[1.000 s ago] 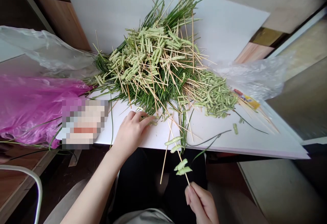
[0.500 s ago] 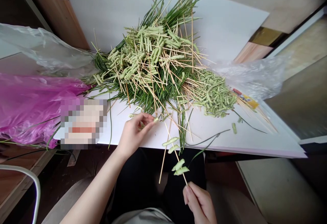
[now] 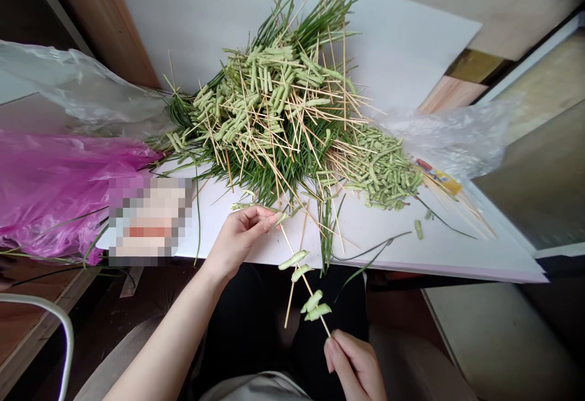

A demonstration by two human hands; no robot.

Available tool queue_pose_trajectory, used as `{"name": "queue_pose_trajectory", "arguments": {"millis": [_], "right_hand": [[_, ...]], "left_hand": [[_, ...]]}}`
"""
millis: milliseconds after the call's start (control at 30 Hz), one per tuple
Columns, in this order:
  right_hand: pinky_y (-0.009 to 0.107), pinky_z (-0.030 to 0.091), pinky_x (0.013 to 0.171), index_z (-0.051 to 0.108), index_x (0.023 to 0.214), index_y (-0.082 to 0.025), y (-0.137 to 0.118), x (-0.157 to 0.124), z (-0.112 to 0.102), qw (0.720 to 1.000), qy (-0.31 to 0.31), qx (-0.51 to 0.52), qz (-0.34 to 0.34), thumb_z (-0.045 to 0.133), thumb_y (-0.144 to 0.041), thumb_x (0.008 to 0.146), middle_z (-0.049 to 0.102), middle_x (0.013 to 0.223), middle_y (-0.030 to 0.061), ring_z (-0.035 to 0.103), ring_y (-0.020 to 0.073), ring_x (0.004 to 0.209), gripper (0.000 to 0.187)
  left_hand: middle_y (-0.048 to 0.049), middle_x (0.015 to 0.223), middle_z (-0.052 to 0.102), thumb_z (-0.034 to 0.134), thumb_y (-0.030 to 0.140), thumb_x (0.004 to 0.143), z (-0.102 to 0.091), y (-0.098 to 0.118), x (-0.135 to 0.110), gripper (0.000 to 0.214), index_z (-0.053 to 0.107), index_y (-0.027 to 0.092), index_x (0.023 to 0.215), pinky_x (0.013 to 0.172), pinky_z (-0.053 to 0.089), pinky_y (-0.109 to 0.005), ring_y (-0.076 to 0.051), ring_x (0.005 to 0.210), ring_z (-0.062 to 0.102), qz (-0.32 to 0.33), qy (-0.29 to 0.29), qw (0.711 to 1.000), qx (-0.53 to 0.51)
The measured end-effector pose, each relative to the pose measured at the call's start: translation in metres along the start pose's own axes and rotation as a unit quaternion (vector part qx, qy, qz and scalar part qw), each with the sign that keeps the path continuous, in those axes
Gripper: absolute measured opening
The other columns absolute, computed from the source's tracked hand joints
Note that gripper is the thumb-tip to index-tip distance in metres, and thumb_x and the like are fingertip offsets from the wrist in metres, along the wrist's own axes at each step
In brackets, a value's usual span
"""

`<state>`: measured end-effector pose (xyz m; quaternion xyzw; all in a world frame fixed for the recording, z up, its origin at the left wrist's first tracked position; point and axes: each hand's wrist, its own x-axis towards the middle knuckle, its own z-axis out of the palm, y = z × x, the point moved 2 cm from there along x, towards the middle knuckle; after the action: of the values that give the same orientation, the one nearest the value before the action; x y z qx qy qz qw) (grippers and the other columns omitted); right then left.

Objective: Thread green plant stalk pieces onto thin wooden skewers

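Note:
My right hand (image 3: 356, 364) is closed around the lower end of a thin wooden skewer (image 3: 308, 287). Several short pale green bean pieces (image 3: 293, 259) are threaded crosswise along it, in two spaced pairs. In my left hand (image 3: 244, 233), thumb and fingers pinch another green bean piece (image 3: 281, 219). The skewer's tip meets that piece at my left fingertips; whether it has pierced it I cannot tell. A loose skewer (image 3: 289, 303) sticks out over the table's front edge beneath the held one.
On the white table (image 3: 219, 248) stands a big heap of filled skewers (image 3: 269, 102) over long green stems. Loose bean pieces (image 3: 384, 169) lie right of it, beside a packet of skewers (image 3: 439, 175). A pink plastic bag (image 3: 59, 188) lies left; clear plastic (image 3: 457, 133) is at right.
My right hand has moved the skewer slightly left, bringing its tip to the bean piece in my left hand. The left hand has barely moved.

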<state>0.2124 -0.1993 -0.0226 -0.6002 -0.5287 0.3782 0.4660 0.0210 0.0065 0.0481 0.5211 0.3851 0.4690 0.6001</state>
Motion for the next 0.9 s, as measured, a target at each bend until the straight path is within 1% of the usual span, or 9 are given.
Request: {"name": "queue_pose_trajectory", "arguments": {"millis": [167,300,433,533,733,900], "right_hand": [[0.027,0.03,0.052,0.043,0.059,-0.02,-0.001,0.0,0.0,1.0,-0.003,0.002,-0.002,0.046,-0.049,0.108,0.043,0.055,-0.002,0.042,0.0127,0.05,0.057],[0.028,0.03,0.054,0.043,0.06,-0.02,0.001,-0.001,0.0,1.0,-0.012,0.002,0.007,0.046,-0.048,0.108,0.042,0.057,-0.0021,0.042,0.0131,0.052,0.056],[0.028,0.031,0.055,0.043,0.061,-0.02,0.004,-0.003,-0.001,1.0,-0.009,0.015,0.015,0.046,-0.049,0.108,0.043,0.057,-0.0022,0.042,0.0129,0.052,0.056],[0.028,0.029,0.054,0.043,0.061,-0.02,0.005,-0.004,-0.001,0.999,-0.009,0.022,0.023,0.046,-0.051,0.108,0.042,0.056,-0.0025,0.039,0.0125,0.051,0.056],[0.029,0.022,0.051,0.039,0.062,-0.02,0.006,-0.005,-0.001,0.997,-0.025,0.045,0.059,0.046,-0.057,0.107,0.037,0.058,-0.0029,0.032,0.0121,0.053,0.058],[0.029,0.017,0.046,0.038,0.062,-0.021,0.011,-0.009,0.0,0.994,-0.004,0.064,0.09,0.049,-0.06,0.104,0.035,0.06,-0.0024,0.029,0.0125,0.054,0.058]], "left_hand": [[-0.0019,0.074,0.071,0.087,0.049,0.072,0.0,0.0,0.0,0.033,0.075,0.018,0.074,0.074,0.049,-0.028,-0.016,0.072,0.062,-0.01,0.001,1.0,-0.004],[-0.002,0.076,0.073,0.089,0.044,0.071,-0.004,-0.003,0.001,0.03,0.076,0.018,0.074,0.076,0.049,-0.028,-0.015,0.074,0.063,-0.026,0.002,0.999,-0.018],[-0.0014,0.073,0.074,0.093,0.038,0.068,-0.005,-0.005,-0.001,0.025,0.078,0.018,0.072,0.072,0.048,-0.026,-0.013,0.07,0.062,-0.05,-0.005,0.998,-0.05],[-0.0017,0.076,0.076,0.095,0.036,0.064,-0.002,-0.005,-0.003,0.024,0.08,0.019,0.073,0.075,0.05,-0.027,-0.014,0.073,0.064,-0.054,-0.005,0.996,-0.071],[-0.0018,0.076,0.077,0.095,0.035,0.064,0.005,-0.005,-0.005,0.023,0.081,0.019,0.073,0.077,0.051,-0.028,-0.014,0.072,0.065,-0.063,-0.012,0.996,-0.068],[-0.001,0.074,0.076,0.096,0.035,0.062,0.013,-0.006,-0.008,0.025,0.079,0.018,0.071,0.079,0.051,-0.026,-0.014,0.074,0.066,-0.09,-0.023,0.993,-0.073]]}}
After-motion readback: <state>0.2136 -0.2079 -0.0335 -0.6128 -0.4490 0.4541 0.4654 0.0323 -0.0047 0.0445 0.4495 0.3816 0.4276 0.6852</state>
